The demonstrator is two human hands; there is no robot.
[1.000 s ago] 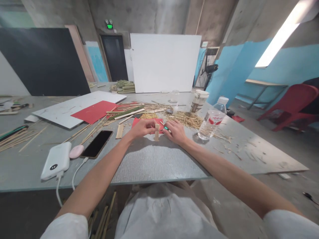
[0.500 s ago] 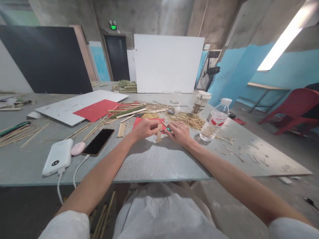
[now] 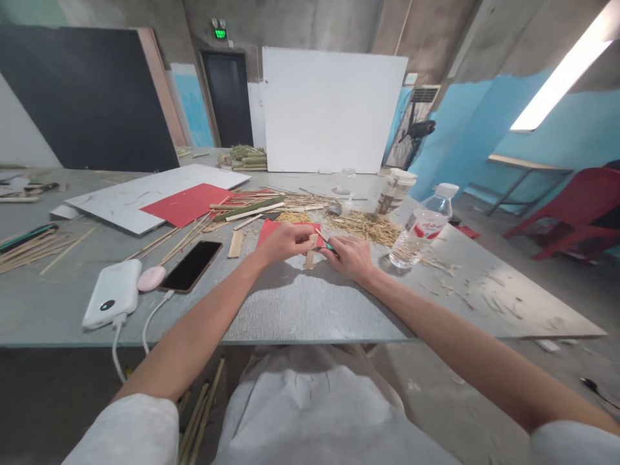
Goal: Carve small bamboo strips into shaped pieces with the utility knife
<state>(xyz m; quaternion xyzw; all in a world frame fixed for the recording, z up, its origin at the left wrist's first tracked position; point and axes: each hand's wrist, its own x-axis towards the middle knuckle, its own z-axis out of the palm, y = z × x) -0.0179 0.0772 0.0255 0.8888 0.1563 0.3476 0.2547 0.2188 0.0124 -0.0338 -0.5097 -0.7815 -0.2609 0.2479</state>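
Note:
In the middle of the table, my left hand [image 3: 287, 243] is closed, thumb and forefinger pinched at the upper part of a small pale wooden strip [image 3: 309, 259]. Facing it, my right hand [image 3: 352, 257] curls around a small tool with a teal handle [image 3: 330, 246]; its working end is too small to make out. A thin light stick [image 3: 320, 234] slants up between the two hands. Beneath and behind the left hand lies a red sheet [image 3: 267, 230]. Straw pieces [image 3: 371, 227] are heaped just beyond my right hand.
A water bottle [image 3: 419, 236] and a lidded cup [image 3: 394, 194] stand to the right. At left lie a phone [image 3: 192, 266], a power bank [image 3: 113, 294] with cables and a pink round case [image 3: 152, 278]. Plant stalks [image 3: 252, 208], a red card [image 3: 186, 205] and a white board [image 3: 121, 194] lie farther back.
The camera view has tilted slightly, shifting the table upward in the picture. My fingertips have moved a little at the wooden strip; both hands stay close together.

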